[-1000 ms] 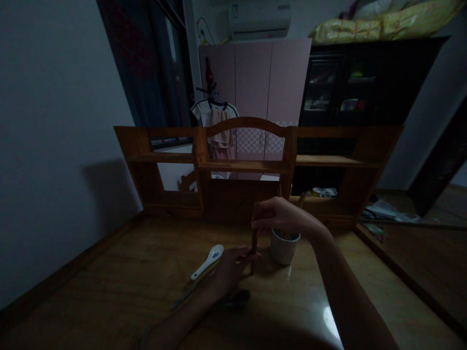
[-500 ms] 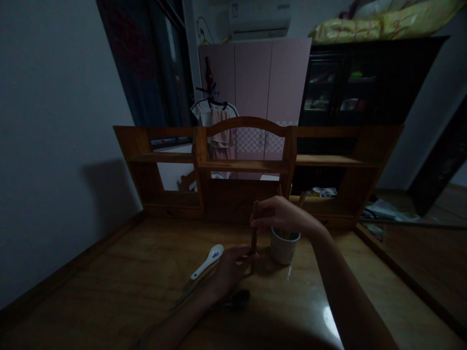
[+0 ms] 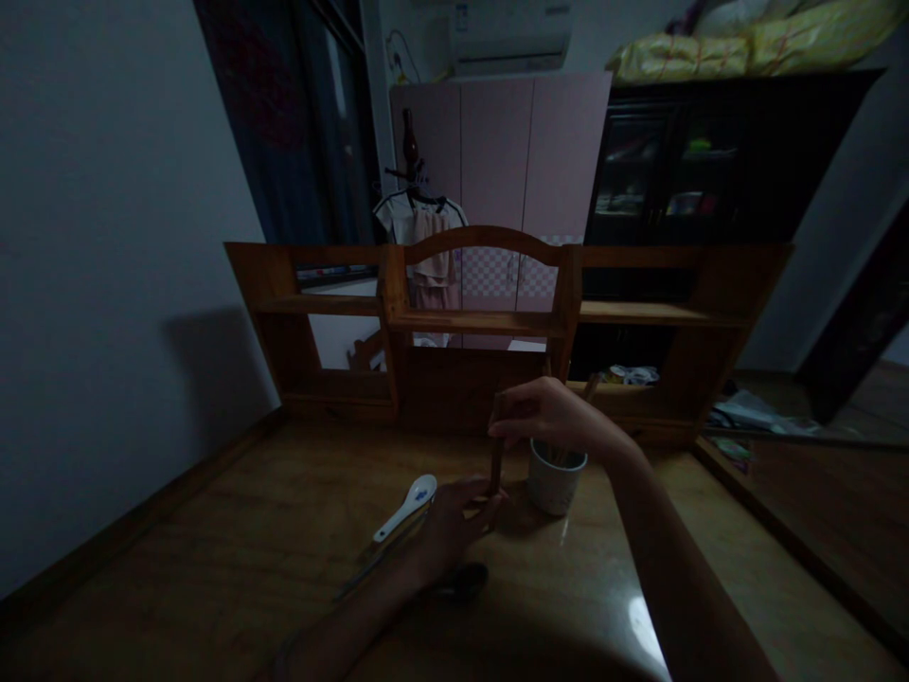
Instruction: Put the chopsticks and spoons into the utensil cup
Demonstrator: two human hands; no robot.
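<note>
Brown chopsticks [image 3: 496,464] stand upright between my hands; I cannot tell how many. My right hand [image 3: 536,413] pinches them near the top, beside and above a pale cup [image 3: 554,485]. Lower down, the fingers of my left hand [image 3: 458,521] close round the same chopsticks. The cup holds several other sticks [image 3: 591,386]. To the left of my left hand lies a white ceramic spoon [image 3: 404,510] with a blue mark in its bowl. A thin stick [image 3: 369,573] rests by it, partly hidden by my left arm. Under that forearm shows a dark spoon [image 3: 469,580].
A wooden shelf unit [image 3: 475,324] runs along the back of the wooden table [image 3: 284,530]. At left is a white wall [image 3: 128,237]. Behind the shelf are a pink wardrobe [image 3: 497,161], hanging clothes [image 3: 426,237] and a dark cabinet [image 3: 710,170].
Both hands keep nearly the same place on the chopsticks. The chopsticks' lower end shows less below my left hand. The view has shifted very slightly.
</note>
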